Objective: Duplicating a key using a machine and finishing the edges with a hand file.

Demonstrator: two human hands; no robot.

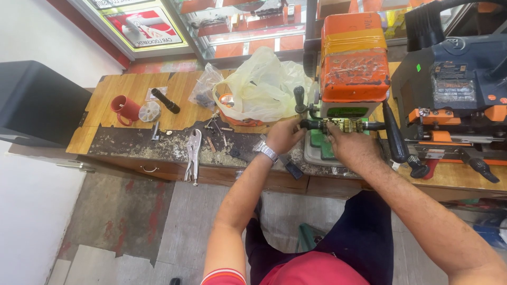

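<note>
A red mug point(124, 109) and locking pliers point(193, 153) lie on the workbench point(105, 142) at left. The left hand point(285, 135) and right hand point(348, 145), fingers curled closed, both grip the carriage point(346, 125) of the worn orange key-cutting machine point(353, 63), a dark bar with brass-coloured clamps, low on the machine's front.

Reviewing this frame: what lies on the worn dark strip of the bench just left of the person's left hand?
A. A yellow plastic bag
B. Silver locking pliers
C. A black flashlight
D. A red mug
B. The silver locking pliers lie on the dark strip of the bench, left of the left hand; the red mug and black flashlight sit farther back on the lighter wood.
</note>
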